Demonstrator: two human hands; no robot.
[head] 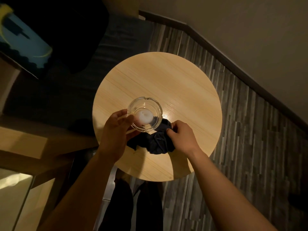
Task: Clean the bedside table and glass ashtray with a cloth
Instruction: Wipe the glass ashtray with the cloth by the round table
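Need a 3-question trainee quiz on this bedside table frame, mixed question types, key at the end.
1. True or false: the clear round glass ashtray lies upside down on the floor.
2. Which hand grips the crumpled dark cloth? A) left hand B) right hand C) neither
3. Fill in: the cloth lies on the round light wooden table, at the side ____ the person.

Key
1. False: it is upright over the table, the left hand at its rim.
2. B: the right hand pinches the cloth.
3. nearest
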